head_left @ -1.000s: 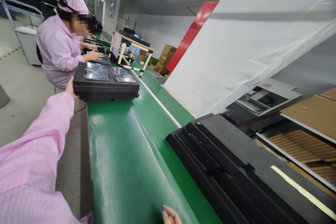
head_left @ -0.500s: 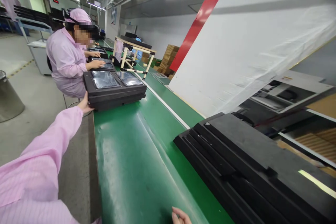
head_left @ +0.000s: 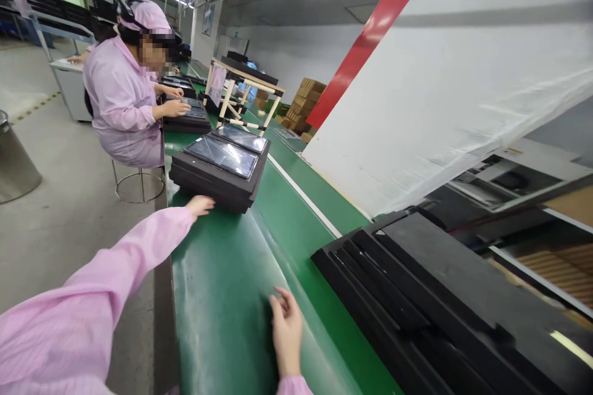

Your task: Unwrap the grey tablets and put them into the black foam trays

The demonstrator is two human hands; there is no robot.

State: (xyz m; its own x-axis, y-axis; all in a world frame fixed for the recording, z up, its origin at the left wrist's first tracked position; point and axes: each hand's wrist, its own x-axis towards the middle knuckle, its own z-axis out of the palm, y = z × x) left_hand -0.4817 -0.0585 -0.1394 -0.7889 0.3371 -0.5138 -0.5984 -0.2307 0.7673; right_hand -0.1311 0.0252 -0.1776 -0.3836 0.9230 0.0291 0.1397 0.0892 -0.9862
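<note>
A stack of black foam trays (head_left: pixel 204 180) stands at an angle on the green bench, with two glossy dark screen panels (head_left: pixel 222 155) lying in its top. My left hand (head_left: pixel 201 205) is at the lower near side of this stack, fingers stretched toward it; whether they touch it is hard to see. Over the green bench top, my right hand (head_left: pixel 287 327) is lifted with loosely bent fingers apart from the thumb and nothing between them. To its right lie more black foam trays (head_left: pixel 417 284), stacked and overlapping.
A co-worker in pink (head_left: pixel 123 86) sits at the bench's left edge, hands on another panel tray (head_left: pixel 194 117). Behind the trays stands a small pipe-framed rack (head_left: pixel 250 83). A slanted white board (head_left: pixel 417 105) borders the right side. A metal bin (head_left: pixel 16 160) stands on the floor.
The tray stack has turned and shifted right and nearer. My left hand has left its left corner for its near side. My right hand has come further into view, over the bench.
</note>
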